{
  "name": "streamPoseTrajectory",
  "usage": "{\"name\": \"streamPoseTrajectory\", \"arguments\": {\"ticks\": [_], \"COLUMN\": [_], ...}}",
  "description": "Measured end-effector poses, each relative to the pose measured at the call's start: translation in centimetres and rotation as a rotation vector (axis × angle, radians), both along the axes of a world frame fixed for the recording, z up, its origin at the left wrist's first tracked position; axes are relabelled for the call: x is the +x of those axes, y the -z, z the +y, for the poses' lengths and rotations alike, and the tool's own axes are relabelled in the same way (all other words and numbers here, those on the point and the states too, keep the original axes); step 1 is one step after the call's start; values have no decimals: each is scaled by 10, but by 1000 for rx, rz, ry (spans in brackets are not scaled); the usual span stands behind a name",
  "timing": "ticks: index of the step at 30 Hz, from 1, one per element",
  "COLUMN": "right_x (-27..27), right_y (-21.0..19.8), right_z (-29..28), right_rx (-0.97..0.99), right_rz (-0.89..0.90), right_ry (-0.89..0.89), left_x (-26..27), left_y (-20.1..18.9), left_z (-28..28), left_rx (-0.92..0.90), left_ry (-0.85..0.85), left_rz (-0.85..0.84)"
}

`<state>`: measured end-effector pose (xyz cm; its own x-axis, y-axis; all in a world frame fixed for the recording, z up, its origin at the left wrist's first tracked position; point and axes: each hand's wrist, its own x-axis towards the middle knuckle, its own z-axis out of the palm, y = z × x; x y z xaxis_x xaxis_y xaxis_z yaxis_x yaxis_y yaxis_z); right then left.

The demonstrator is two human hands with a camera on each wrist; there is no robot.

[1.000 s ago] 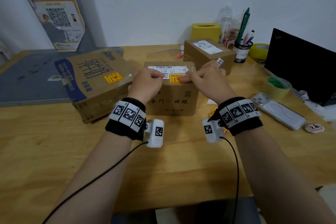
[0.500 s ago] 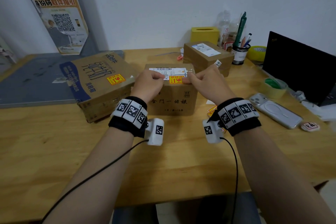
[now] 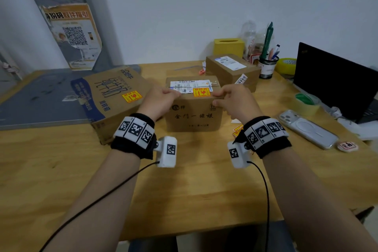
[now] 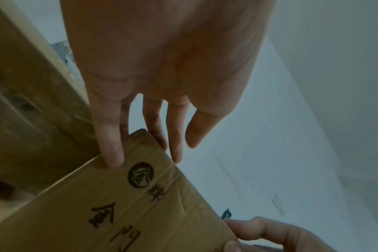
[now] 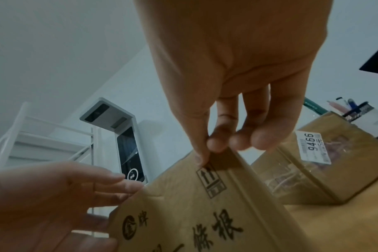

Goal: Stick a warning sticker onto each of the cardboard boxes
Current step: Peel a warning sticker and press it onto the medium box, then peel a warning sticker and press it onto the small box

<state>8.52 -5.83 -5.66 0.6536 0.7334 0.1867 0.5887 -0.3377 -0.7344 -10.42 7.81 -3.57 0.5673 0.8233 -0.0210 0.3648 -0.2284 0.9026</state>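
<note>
1. Warning sticker (image 3: 201, 92), yellow and red, lies flat on top of the middle box (image 3: 193, 115), near its front edge and just below the white shipping label (image 3: 190, 85). A second ago both hands pressed on it; now they have slid apart to the box's two front corners.
2. Left hand (image 3: 158, 99) rests straight, relaxed fingers (image 4: 110, 148) on the upper left corner, holding nothing. Right hand (image 3: 235, 101) pinches the upper right corner between thumb and curled fingers (image 5: 218, 143).
3. Big box (image 3: 114, 96) sits just left of the middle box and already carries its own sticker (image 3: 132, 96). Far box (image 3: 231, 69) stands behind on the right, close to the right hand, with no yellow sticker showing.
4. Table (image 3: 194, 190) is bare wood in front of the box, between the forearms.
5. To the right lie loose stickers (image 3: 237, 130), a phone (image 3: 306, 129) and a tape roll (image 3: 305, 103); a pen cup (image 3: 267, 67) stands behind.
</note>
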Motion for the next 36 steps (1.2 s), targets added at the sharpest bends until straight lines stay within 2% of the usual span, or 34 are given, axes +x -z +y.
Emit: {"name": "streamPoseTrajectory", "arguments": {"ticks": [3, 5, 9, 13, 18, 22, 24, 29, 32, 36], "right_x": [9, 15, 19, 23, 29, 37, 43, 71, 101, 137], "right_y": [-4, -5, -8, -10, -13, -16, -22, -41, -44, -37], "right_z": [13, 25, 52, 87, 117, 116, 106, 70, 49, 33], "right_rx": [-45, -50, -56, -54, -54, -155, -163, -49, -47, -58], "right_rz": [-12, -14, 49, 141, 235, 130, 78, -12, -71, -22], "right_ry": [49, 56, 46, 13, -79, -220, -233, -103, 112, 332], "left_x": [11, 19, 38, 56, 65, 67, 71, 99, 124, 157], "left_y": [-6, -9, -15, -25, -35, -37, -36, -35, -35, -27], "left_z": [9, 20, 39, 55, 82, 90, 86, 63, 46, 33], "left_rx": [-206, -254, -211, -85, -160, -212, -232, -275, -283, -349], "left_ry": [9, 25, 13, 6, -7, -15, 13, 105, 125, 133], "left_rz": [-146, -173, -175, -170, -271, -317, -322, -309, -262, -212]}}
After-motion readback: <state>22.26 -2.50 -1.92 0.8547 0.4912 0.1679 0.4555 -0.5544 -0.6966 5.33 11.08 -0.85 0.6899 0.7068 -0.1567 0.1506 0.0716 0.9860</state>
